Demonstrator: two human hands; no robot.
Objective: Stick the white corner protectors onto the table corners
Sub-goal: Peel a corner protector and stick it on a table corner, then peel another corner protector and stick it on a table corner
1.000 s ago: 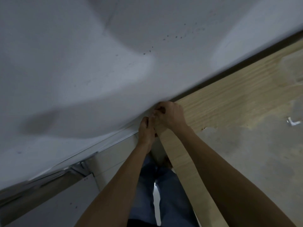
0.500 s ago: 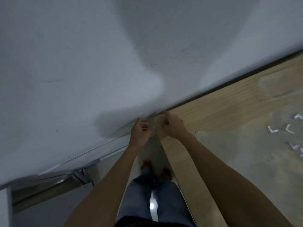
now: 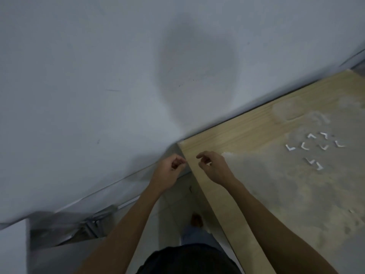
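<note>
Against the grey wall (image 3: pixel 98 76): wooden table (image 3: pixel 246 139); left hand (image 3: pixel 169 169) loosely curled, contents unclear, beside its edge; right hand (image 3: pixel 213 167) relaxed above the top; white corner protectors (image 3: pixel 316 149) scattered well apart, rightward.

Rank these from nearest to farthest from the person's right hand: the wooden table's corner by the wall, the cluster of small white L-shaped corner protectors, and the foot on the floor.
1. The wooden table's corner, just ahead and left of the right hand.
2. The foot, below on the floor, left of the table edge.
3. The white L-shaped corner protectors, far off to the right on the tabletop.
</note>
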